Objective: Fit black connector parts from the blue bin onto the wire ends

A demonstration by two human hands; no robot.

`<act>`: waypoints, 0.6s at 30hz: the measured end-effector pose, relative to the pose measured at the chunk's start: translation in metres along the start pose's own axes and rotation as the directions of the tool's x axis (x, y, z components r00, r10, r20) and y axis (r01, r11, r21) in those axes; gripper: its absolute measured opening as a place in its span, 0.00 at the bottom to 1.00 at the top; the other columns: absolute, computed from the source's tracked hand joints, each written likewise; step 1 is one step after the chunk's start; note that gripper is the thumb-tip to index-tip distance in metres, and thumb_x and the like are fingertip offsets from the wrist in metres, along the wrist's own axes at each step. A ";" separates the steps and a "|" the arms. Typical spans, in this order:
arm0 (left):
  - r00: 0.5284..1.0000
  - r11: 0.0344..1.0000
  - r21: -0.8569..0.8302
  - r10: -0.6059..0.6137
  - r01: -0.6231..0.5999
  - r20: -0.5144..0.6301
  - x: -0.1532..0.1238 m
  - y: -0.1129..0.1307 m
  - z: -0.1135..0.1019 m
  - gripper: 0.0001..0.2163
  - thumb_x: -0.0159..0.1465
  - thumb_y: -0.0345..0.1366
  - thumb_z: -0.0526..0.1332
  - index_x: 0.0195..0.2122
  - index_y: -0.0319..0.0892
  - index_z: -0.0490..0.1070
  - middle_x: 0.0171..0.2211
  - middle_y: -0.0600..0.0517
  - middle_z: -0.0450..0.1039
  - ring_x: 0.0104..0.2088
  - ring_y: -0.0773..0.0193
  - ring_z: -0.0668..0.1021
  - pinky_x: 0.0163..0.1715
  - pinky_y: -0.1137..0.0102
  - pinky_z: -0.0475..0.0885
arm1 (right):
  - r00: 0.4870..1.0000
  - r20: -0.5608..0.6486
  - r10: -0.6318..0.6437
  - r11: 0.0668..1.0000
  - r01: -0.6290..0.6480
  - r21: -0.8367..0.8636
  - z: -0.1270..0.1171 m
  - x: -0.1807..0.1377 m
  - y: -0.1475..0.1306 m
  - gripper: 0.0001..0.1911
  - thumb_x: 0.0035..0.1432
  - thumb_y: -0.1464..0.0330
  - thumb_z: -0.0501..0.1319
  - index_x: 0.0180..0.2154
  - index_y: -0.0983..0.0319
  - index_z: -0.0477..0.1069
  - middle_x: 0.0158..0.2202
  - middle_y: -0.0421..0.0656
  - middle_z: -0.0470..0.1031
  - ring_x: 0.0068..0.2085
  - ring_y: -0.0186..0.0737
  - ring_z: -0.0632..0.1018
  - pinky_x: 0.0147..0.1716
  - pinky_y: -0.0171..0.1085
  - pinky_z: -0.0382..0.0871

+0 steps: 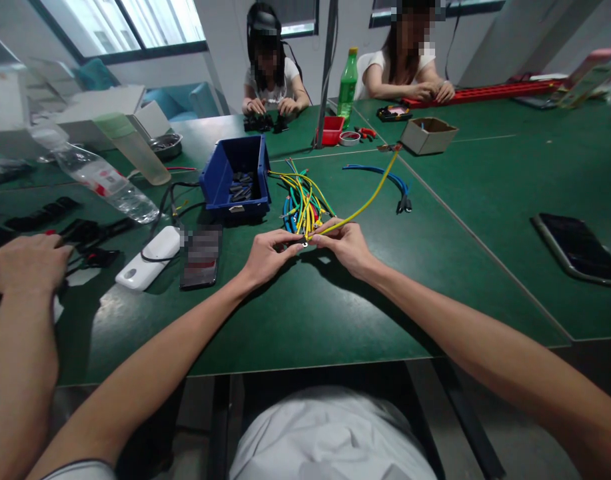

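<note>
1. A small assembly workshop, with several people (271, 88) seated around large green work tables (485, 200).
2. A blue parts bin (235, 170), a cardboard box (428, 133), loose coloured wires (302, 203) and black connectors (260, 122) lie across them.

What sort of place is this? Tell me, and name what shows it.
Probably a small assembly workshop: green worktables, a blue bin of black parts, loose coloured wires, and the left hand and right hand pinching a yellow wire.
</note>
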State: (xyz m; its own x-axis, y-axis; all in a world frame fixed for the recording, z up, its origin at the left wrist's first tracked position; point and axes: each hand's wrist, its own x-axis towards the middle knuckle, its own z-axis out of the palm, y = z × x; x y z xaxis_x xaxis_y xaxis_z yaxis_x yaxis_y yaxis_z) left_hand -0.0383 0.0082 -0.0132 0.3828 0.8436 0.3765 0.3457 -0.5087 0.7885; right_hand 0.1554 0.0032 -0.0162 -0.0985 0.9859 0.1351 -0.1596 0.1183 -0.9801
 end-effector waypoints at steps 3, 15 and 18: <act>1.000 1.000 -0.017 -0.024 0.024 0.018 0.000 -0.001 0.000 0.12 0.59 0.39 0.64 0.42 0.41 0.78 0.36 0.47 0.78 0.31 0.65 0.76 0.30 0.71 0.69 | 1.000 0.000 0.009 1.000 -0.009 -0.005 0.000 0.000 -0.001 0.11 0.41 0.66 0.71 0.28 0.62 0.74 0.29 0.42 0.79 0.32 0.37 0.79 0.36 0.38 0.73; 0.997 0.998 0.037 0.059 -0.058 -0.049 -0.002 0.002 0.002 0.10 0.59 0.37 0.64 0.41 0.41 0.78 0.36 0.47 0.78 0.30 0.66 0.77 0.26 0.73 0.69 | 1.000 -0.005 0.028 0.999 -0.028 -0.037 0.001 -0.001 -0.001 0.11 0.41 0.66 0.71 0.28 0.62 0.74 0.28 0.42 0.78 0.31 0.38 0.79 0.34 0.37 0.73; 0.996 0.996 0.055 0.075 -0.072 -0.051 -0.003 0.002 0.003 0.10 0.60 0.37 0.63 0.41 0.41 0.78 0.36 0.47 0.79 0.31 0.66 0.77 0.27 0.73 0.69 | 1.000 0.007 0.018 0.999 -0.018 -0.033 0.001 -0.002 -0.001 0.11 0.41 0.66 0.71 0.28 0.62 0.75 0.29 0.42 0.79 0.32 0.38 0.79 0.36 0.37 0.73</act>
State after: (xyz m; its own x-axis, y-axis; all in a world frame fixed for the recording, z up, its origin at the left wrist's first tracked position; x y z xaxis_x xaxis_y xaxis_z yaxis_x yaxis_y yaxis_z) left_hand -0.0357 0.0044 -0.0142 0.3633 0.8106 0.4592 0.3632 -0.5771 0.7315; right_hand 0.1551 0.0012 -0.0154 -0.1081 0.9871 0.1184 -0.1252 0.1046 -0.9866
